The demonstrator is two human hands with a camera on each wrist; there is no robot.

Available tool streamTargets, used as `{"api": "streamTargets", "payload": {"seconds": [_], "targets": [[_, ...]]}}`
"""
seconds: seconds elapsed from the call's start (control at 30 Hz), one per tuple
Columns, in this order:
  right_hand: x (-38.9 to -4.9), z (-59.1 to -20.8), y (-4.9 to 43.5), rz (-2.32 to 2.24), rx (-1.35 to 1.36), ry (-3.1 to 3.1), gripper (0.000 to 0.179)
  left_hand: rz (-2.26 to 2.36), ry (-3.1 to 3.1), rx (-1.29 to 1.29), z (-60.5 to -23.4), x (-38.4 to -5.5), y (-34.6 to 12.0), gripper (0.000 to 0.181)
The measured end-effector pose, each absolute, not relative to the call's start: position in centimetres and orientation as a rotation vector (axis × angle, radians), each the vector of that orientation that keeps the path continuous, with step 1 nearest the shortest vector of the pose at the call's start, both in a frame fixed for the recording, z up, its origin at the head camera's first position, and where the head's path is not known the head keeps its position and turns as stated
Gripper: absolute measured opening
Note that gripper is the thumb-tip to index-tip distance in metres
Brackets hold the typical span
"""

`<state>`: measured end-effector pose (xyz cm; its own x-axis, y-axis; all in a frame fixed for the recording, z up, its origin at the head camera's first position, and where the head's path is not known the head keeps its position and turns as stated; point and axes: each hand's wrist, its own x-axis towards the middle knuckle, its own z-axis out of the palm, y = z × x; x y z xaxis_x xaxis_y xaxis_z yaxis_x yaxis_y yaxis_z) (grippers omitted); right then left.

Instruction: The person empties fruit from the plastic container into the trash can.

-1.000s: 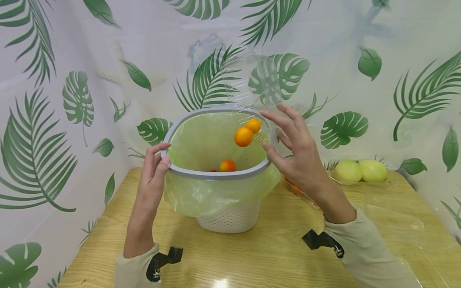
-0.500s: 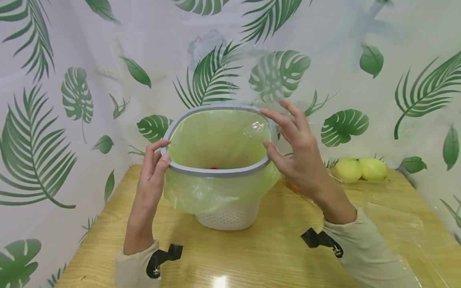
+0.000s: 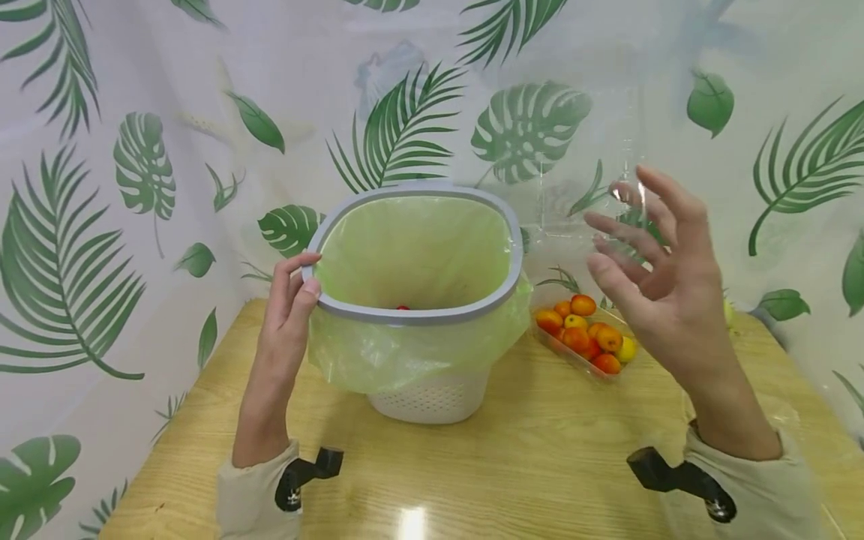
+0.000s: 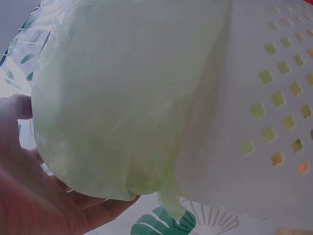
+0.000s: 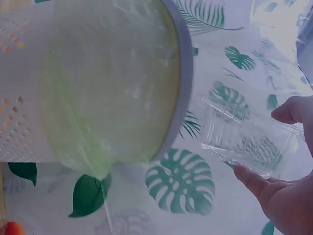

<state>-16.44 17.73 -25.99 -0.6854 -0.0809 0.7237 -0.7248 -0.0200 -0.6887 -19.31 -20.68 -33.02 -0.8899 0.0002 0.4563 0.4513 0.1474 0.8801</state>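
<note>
A white perforated bin (image 3: 425, 397) with a grey rim stands on the table, its green plastic liner (image 3: 412, 349) folded outward over the rim. My left hand (image 3: 286, 330) grips the rim's left side with the thumb in front, and in the left wrist view its fingers lie against the liner. Deep inside the bin a small red spot shows; orange shapes appear through its holes in both wrist views. To the right of the bin, in the air, my right hand (image 3: 675, 300) holds a clear plastic box (image 5: 244, 137) between thumb and fingers. No fruit is visible in that box.
On the table right of the bin lies a clear tray (image 3: 570, 364) of several small orange, red and yellow fruits (image 3: 577, 337). A yellow-green fruit (image 3: 728, 311) is mostly hidden behind my right hand. A leaf-patterned sheet (image 3: 418, 45) hangs behind and beside the table.
Several orange fruits fell into the bin from the clear box and are out of sight. My right hand has moved right, off the rim, with the box, uncovering the fruit tray. The left hand stays.
</note>
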Motion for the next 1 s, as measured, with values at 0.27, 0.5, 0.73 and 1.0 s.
{"api": "streamTargets", "payload": {"seconds": [0.27,0.5,0.73,1.0], "targets": [[-14.1,-27.3,23.0,1.814,0.777,-1.771,0.075,-1.791,-2.085,-0.431,-33.0,-19.4,-20.7,0.040],[-13.3,-30.0,27.3,1.744,0.701,-1.938,0.075,-1.780,-2.080,-0.423,-33.1,-19.4,-20.7,0.041],[-13.3,-32.5,29.1,1.481,0.534,-2.316,0.079,-1.752,-2.093,-0.396,-33.1,-19.4,-20.2,0.040],[-15.0,-34.3,29.5,1.429,0.479,-2.596,0.075,-1.737,-2.107,-0.345,-33.1,-19.0,-20.1,0.040]]}}
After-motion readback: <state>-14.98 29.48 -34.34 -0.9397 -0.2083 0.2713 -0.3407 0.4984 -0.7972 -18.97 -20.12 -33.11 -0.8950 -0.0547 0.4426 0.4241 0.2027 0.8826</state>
